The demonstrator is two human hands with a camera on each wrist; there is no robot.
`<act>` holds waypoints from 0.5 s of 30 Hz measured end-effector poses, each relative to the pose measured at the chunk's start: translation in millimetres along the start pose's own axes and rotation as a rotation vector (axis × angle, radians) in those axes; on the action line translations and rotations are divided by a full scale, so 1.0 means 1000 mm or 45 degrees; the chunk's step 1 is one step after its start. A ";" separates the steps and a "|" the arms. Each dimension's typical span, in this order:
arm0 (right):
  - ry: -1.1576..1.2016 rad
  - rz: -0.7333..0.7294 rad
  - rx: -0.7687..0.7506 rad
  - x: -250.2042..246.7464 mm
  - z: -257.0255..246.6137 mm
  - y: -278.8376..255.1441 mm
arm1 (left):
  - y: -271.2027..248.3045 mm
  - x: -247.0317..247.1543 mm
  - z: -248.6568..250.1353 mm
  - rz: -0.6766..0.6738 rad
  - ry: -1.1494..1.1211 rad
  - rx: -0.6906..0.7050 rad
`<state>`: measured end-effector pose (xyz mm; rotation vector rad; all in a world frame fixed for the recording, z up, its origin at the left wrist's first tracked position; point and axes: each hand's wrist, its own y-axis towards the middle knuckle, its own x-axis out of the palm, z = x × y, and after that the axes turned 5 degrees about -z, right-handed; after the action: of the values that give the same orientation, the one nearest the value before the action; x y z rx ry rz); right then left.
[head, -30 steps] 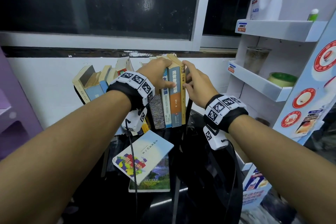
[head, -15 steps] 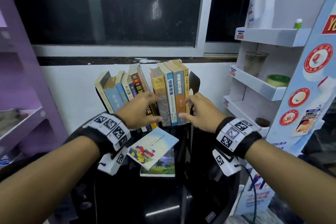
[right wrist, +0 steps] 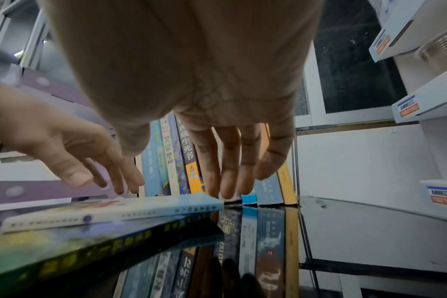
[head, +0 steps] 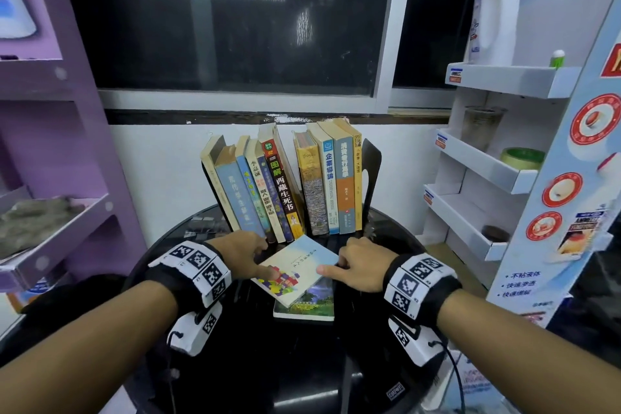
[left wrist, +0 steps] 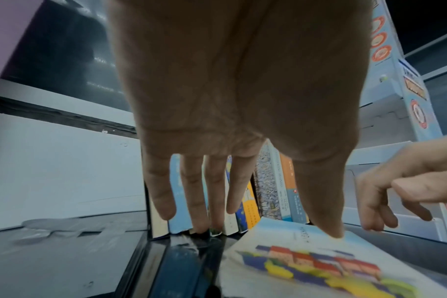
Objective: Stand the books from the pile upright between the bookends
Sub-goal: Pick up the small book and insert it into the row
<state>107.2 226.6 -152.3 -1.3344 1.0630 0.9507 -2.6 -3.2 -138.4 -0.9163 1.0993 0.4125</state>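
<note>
Two books lie piled on the black round table (head: 235,363): a light-blue one with coloured houses (head: 295,269) on top of a dark green one (head: 305,307). Behind them stand two groups of books, the left group (head: 255,188) leaning left, the right group (head: 332,181) upright against the black right bookend (head: 373,171), with a gap between. The left bookend is mostly hidden. My left hand (head: 265,257) hangs open, its thumb tip (left wrist: 332,234) touching the top book's cover. My right hand (head: 339,257) is open at that book's right edge, its fingertips (right wrist: 218,191) by the far corner.
A purple shelf unit (head: 67,212) stands close on the left. A white display rack (head: 487,171) on the right holds a tape roll (head: 522,158), a cup (head: 480,128) and a white bottle (head: 494,10). A wall and dark window lie behind the books.
Both hands have come down from the tops of the standing books to the pile in front. The standing books stay where they were, with the gap left between the two groups.
</note>
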 end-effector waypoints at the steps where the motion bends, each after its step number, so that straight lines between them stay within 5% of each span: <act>1: -0.024 -0.036 0.009 0.001 -0.002 0.001 | 0.000 0.002 -0.001 -0.003 -0.005 -0.003; 15: -0.090 -0.133 0.081 0.002 -0.009 0.016 | -0.012 0.023 -0.004 0.063 -0.157 0.097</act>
<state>91.9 218.5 -158.3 -1.2822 0.9533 0.8731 13.2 -17.0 -154.0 -0.7876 1.0195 0.4589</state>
